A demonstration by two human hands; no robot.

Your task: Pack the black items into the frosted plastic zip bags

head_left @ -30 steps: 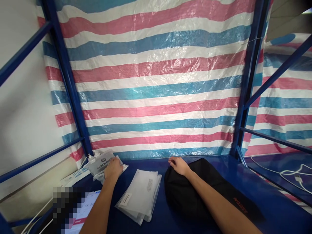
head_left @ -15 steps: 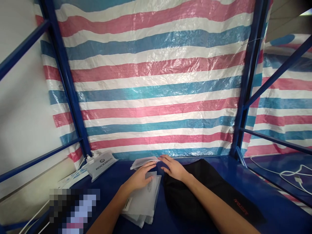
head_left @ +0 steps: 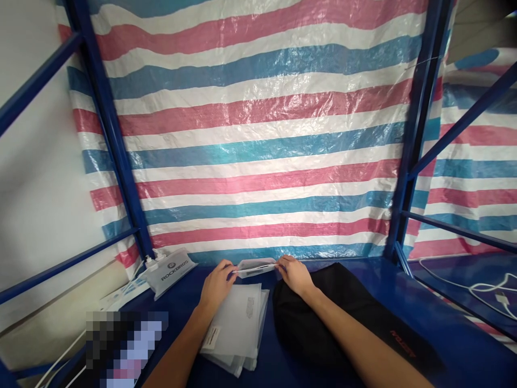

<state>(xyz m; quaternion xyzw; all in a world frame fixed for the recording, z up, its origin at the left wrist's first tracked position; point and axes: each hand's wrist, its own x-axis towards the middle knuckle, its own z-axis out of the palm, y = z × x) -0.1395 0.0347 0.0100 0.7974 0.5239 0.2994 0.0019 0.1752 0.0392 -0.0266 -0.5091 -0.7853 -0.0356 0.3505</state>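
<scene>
A frosted plastic zip bag (head_left: 257,268) is stretched between my two hands near the back of the blue surface, its mouth edge towards me. My left hand (head_left: 218,281) pinches the bag's left end. At the right end, my right hand (head_left: 294,274) pinches it with thumb and fingers. Just in front lies a stack of flat frosted zip bags (head_left: 238,318), the top one bearing a small white label and fine print. Beneath my right forearm is a black fabric bag (head_left: 343,307) with red lettering.
A grey ROCKBROS pouch (head_left: 172,272) rests at the left beside a white power strip (head_left: 123,293). Blue metal posts (head_left: 115,145) frame a striped plastic sheet (head_left: 258,140). White cables (head_left: 490,291) lie at the right. A pixelated area covers the lower left.
My hands have moved apart to opposite ends of the zip bag and now pinch it. My left hand has shifted left, uncovering more of the stack.
</scene>
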